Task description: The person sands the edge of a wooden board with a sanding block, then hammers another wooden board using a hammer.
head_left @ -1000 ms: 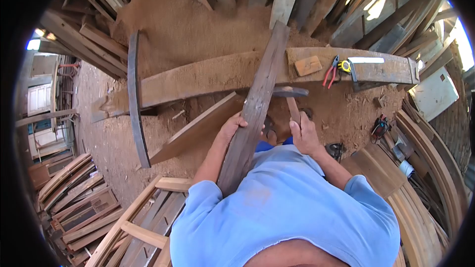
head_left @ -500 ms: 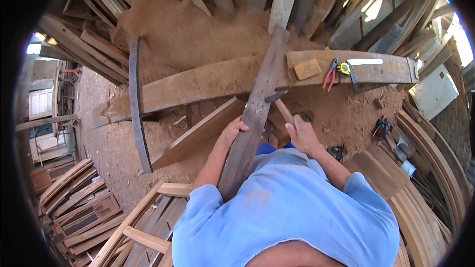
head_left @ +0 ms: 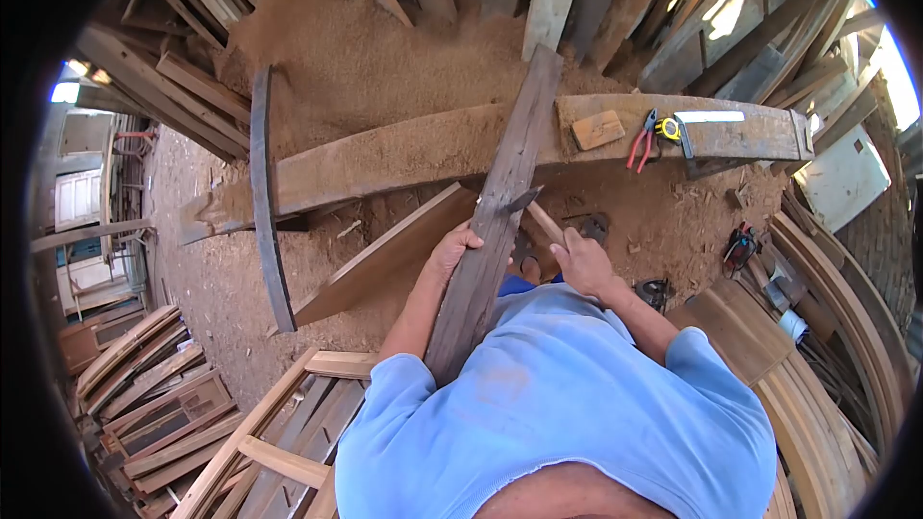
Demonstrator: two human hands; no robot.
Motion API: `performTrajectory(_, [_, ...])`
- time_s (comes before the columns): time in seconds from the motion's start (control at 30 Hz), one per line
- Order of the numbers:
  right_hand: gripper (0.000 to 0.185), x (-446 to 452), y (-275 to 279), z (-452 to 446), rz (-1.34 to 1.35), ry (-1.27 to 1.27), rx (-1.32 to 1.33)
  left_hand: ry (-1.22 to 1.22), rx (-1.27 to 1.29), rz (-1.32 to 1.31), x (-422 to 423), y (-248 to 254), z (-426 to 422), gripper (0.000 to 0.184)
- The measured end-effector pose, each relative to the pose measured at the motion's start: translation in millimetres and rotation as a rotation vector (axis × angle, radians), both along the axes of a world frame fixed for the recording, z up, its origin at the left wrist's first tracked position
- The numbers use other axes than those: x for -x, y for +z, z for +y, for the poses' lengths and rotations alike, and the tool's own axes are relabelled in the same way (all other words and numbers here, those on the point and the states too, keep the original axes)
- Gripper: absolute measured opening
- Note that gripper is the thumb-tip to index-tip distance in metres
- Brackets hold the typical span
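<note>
Left hand: Your left hand [head_left: 454,250] is wrapped on the left edge of the dark plank [head_left: 502,178], near the middle of the frame. Your thumb lies on top. Most of your fingers are hidden under the wood, so I cannot tell how hard they squeeze. This hold looks good for stopping the plank from sliding or tipping.

Right hand: Your right hand [head_left: 586,266], just right of the middle, is closed around the wooden handle of the hammer [head_left: 546,221]. You seem to grip it firmly so you can aim the head.

Hammer head: It is at the plank's right edge, with its thin end over the wood. I cannot tell if they touch.

Dark plank: It slants from the top middle of the frame down to your blue shirt [head_left: 558,384]. It crosses the big beam [head_left: 385,156], which seems to prop up the far part. Your body may help steady the near end.

Beam top: At the upper right lie a wood block [head_left: 597,130], red pliers [head_left: 641,144] and a yellow tape measure [head_left: 666,131]. They sit beside the plank, maybe so you can reach them easily.

Sawdust: A big brown heap of sawdust [head_left: 356,62] fills the upper left, behind the beam.
</note>
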State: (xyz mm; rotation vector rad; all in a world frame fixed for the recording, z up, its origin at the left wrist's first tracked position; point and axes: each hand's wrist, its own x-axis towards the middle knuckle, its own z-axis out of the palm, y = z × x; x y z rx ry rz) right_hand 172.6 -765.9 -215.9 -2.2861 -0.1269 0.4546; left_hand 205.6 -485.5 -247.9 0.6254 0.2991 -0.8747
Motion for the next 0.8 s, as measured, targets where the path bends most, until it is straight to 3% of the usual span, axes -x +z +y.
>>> performTrajectory(0.07, [0.030, -5.8, 1.7, 0.1, 0.086, 0.034, 0.044, -0.002, -0.004, -0.029, -8.3, -2.6, 0.6, 0.069])
performTrajectory(0.17, [0.031, 1.0, 4.2, 4.6, -0.105, -0.067, -0.088, -0.003, -0.021, -0.035, 0.6, -2.8, 0.7, 0.070])
performTrajectory(0.23, [0.032, 0.6, -1.7, 6.7, 0.067, 0.047, 0.088, -0.005, -0.036, -0.040, 2.0, -2.3, 1.2, 0.070])
performTrajectory(0.37, [0.029, -11.0, 4.0, 0.3, 0.132, 0.034, 0.067, -0.010, -0.010, -0.022, -3.5, -1.2, 1.3, 0.073])
performTrajectory(0.47, [0.027, -28.7, 44.8, 9.2, -0.082, -0.066, -0.223, 0.038, -0.075, -0.055, -1.9, 12.8, -8.2, 0.082])
performTrajectory(0.6, [0.027, -27.8, 37.3, 20.8, -0.279, -0.121, -0.304, 0.077, -0.088, -0.046, -3.3, 22.4, -10.6, 0.094])
performTrajectory(0.67, [0.026, -24.2, 11.4, 19.0, -0.111, -0.002, -0.014, 0.077, -0.125, -0.061, -3.9, 19.1, -9.8, 0.094])
performTrajectory(0.8, [0.027, -29.3, 32.2, 18.3, 0.028, 0.032, 0.039, 0.066, -0.187, -0.178, -4.2, -5.4, -3.6, 0.094])
